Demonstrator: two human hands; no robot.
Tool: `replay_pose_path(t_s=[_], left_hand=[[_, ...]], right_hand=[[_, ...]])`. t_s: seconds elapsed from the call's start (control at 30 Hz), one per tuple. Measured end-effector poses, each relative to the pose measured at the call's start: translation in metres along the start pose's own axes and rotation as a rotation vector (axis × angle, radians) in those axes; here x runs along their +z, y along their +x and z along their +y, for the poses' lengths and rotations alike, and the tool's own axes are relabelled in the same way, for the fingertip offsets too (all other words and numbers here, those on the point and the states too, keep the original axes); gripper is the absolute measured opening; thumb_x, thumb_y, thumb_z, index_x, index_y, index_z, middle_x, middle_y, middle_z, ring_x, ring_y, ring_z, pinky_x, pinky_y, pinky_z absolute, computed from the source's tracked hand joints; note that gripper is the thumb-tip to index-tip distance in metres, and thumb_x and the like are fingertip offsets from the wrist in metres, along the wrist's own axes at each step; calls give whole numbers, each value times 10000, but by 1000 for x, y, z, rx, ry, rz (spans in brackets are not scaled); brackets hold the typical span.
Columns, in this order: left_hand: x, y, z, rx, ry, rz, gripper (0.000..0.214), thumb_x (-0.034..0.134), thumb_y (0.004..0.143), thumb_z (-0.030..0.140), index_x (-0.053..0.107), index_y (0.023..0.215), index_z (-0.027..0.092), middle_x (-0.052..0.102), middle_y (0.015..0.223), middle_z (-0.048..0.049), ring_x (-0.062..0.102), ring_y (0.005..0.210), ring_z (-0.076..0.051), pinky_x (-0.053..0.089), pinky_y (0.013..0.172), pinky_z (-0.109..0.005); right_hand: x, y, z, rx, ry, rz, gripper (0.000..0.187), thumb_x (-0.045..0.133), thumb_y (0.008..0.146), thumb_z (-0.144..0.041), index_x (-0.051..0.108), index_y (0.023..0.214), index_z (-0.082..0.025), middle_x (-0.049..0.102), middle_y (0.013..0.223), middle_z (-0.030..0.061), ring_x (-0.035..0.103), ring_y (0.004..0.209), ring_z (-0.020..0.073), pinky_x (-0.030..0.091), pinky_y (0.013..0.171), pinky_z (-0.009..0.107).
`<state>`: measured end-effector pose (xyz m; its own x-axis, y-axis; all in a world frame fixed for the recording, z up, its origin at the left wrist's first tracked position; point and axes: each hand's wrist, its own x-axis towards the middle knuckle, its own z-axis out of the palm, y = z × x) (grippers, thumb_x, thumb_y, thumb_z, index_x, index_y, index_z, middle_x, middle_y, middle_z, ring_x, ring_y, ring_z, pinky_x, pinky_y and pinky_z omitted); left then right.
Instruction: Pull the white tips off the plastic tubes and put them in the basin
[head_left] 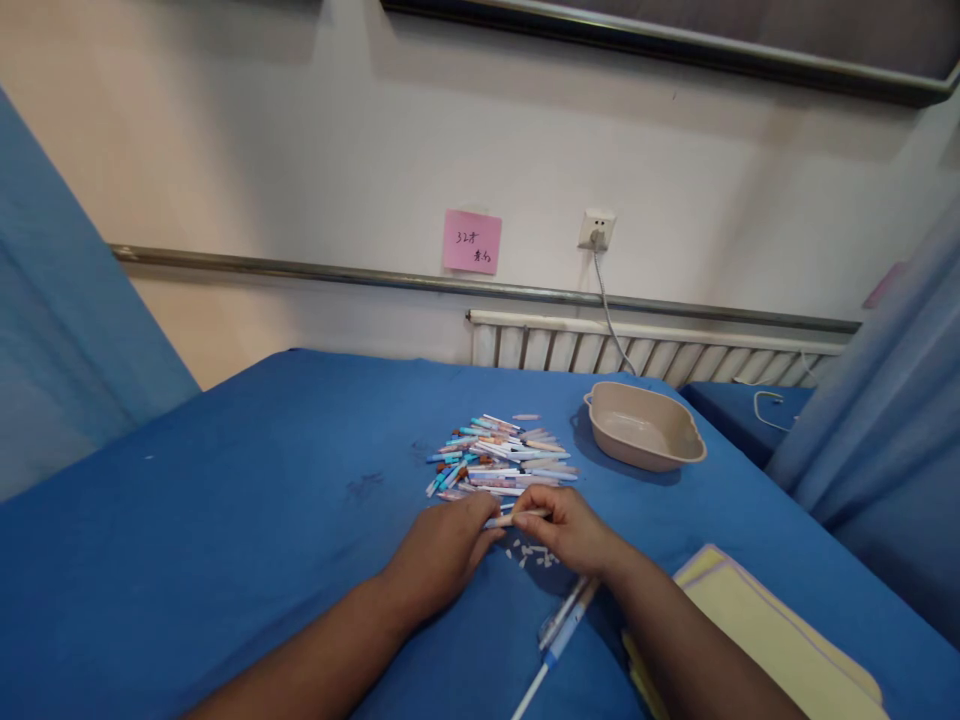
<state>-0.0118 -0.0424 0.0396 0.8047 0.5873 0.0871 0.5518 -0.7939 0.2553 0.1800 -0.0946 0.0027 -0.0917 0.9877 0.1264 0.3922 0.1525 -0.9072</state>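
Note:
Between my two hands lies a slim, pale pen (pixel 504 520), held roughly level just in front of a pile of pens (pixel 502 455). My left hand (pixel 450 545) is closed around its left end. The fingers of my right hand (pixel 562 520) pinch it toward the right end. White and blue pens with some turquoise and brown parts make up the pile. Small white scraps (pixel 532 553) are scattered on the blue cloth below my hands. Nearer to me, a blue-and-white pen (pixel 568 630) and a clear one lie slantwise beside my right forearm.
A beige plastic basin (pixel 641 425) stands at the right back of the blue-covered table (pixel 225 520). Yellow sheets (pixel 765 630) with a purple edge lie at the right front. Behind are a radiator (pixel 555 345), a wall socket (pixel 597 230) with a cable, and blue curtains at both sides.

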Motion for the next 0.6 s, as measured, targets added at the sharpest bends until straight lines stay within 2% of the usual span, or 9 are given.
replay_pose_path(t_s=[0.17,0.33,0.5,0.6], left_hand=[[0,1,2,-17,110,-54,329,285,944,398,537,891,193,657,861,-66,613,749,-230,361,587,-276],[0,2,-1,-51,79,-125,434,208,950,437,563,896,193,669,837,-79,623,732,-230,364,575,-272],[-5,3,-10,-63,-27,-111,388,237,950,383,576,893,203,661,836,-59,607,725,-193,379,608,-254],[-10,4,-15,-88,-40,-72,322,299,930,379,568,894,205,649,838,-50,589,716,-180,372,602,-242]], right_hand=[[2,1,1,-24,-43,-25,157,530,823,-284,608,744,-175,488,582,-43,393,523,87,304,492,189],[-1,2,0,-77,-90,-8,108,555,800,-257,629,781,-180,557,647,-26,455,570,100,335,522,195],[-12,2,3,-47,-159,72,70,557,778,-220,616,795,-187,581,681,-21,500,612,115,360,546,201],[-21,0,8,-4,-186,64,61,559,769,-215,605,795,-185,593,698,-17,516,637,122,368,554,204]])
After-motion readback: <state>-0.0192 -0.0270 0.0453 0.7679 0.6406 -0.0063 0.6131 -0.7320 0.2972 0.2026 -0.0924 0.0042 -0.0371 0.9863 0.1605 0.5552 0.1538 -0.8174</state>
